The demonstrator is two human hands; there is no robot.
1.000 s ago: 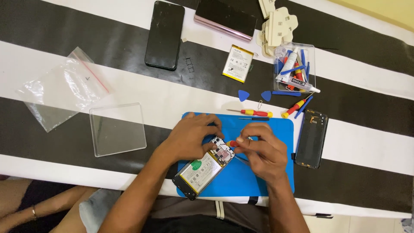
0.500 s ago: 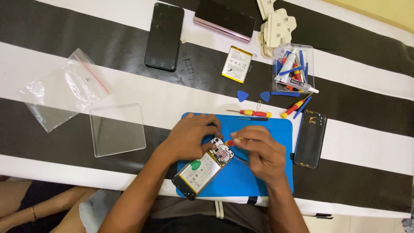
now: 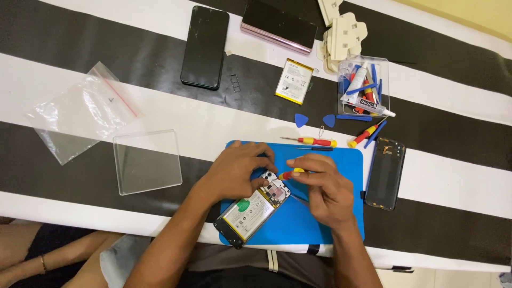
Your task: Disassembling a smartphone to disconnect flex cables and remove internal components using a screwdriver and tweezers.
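An opened phone (image 3: 250,212) with its back off, battery showing, lies diagonally on a blue work mat (image 3: 341,160). My left hand (image 3: 240,170) presses down on the phone's upper end and steadies it. My right hand (image 3: 325,186) grips a small red and yellow screwdriver (image 3: 289,174), its tip pointing at the phone's top corner near the camera area.
The phone's black back cover (image 3: 385,173) lies right of the mat. Another red and yellow screwdriver (image 3: 314,141), blue picks (image 3: 302,120), a clear tool box (image 3: 364,88), a loose battery (image 3: 294,81), two phones (image 3: 205,47), a clear plastic lid (image 3: 147,161) and a zip bag (image 3: 80,112) are on the striped table.
My right hand has shifted slightly up and left, bringing the screwdriver closer to the phone's top corner. My left hand stays on the phone.
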